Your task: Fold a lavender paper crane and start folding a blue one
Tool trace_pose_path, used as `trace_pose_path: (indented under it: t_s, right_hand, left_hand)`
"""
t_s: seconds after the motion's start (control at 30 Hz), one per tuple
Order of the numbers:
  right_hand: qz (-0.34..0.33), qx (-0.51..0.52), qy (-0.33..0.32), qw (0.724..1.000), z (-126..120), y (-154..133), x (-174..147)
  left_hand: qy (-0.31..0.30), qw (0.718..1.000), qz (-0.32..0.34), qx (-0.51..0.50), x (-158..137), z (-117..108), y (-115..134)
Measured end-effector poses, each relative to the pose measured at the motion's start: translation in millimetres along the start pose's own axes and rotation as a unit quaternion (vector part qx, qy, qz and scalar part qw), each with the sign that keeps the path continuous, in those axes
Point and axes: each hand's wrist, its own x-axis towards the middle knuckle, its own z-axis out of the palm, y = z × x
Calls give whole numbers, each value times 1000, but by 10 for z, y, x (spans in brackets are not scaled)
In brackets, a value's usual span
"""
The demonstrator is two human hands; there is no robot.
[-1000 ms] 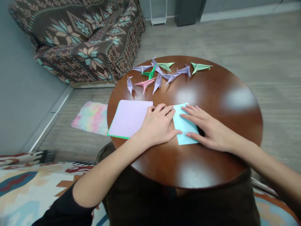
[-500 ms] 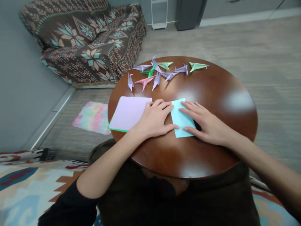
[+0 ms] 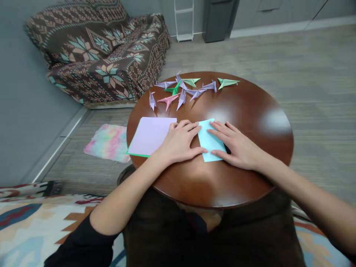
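Note:
A light blue sheet of origami paper (image 3: 208, 139), seemingly folded into a narrow rectangle, lies flat on the round brown table (image 3: 222, 185). My left hand (image 3: 182, 142) rests at its left edge, fingers stretched out and fingertips touching the paper. From the right, my right hand (image 3: 236, 146) lies with spread fingers across the paper's right side, covering part of that edge. Both hands are open and press down rather than grip. Left of my left hand is a stack of square paper (image 3: 152, 135), lilac on top with a green edge showing; my forearm and hand overlap its right side.
Several folded paper cranes stand at the table's far side, among them a pink crane (image 3: 168, 100), a dark green crane (image 3: 174, 89) and a pale green crane (image 3: 227, 82). Beyond are a patterned sofa (image 3: 111, 55), a fluffy pastel mat (image 3: 108, 142) and a white rack (image 3: 184, 22).
The whole view has shifted slightly, so the table and cranes appear a little lower and further left. Both hands stay in the same place on the light blue paper.

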Motion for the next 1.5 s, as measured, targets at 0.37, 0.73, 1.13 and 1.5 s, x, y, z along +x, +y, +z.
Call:
trace_pose_path:
  t_s: [0.37,0.73,1.13,1.5]
  right_hand:
    - [42,79,43,995,-21,-85,-25]
    - [428,541,-17,724,-463,-262,-41]
    - [436,557,-104,699,-397,-125,38]
    - [449,553,-97,695,-358,-104,33]
  left_hand:
    - [-3,1000,1,25,-34,-5,54]
    - [-3,1000,-3,18,-29,25,54]
    - [6,1000,-1,-5,-49,66,18]
    - [8,1000,0,-19,-50,68,9]
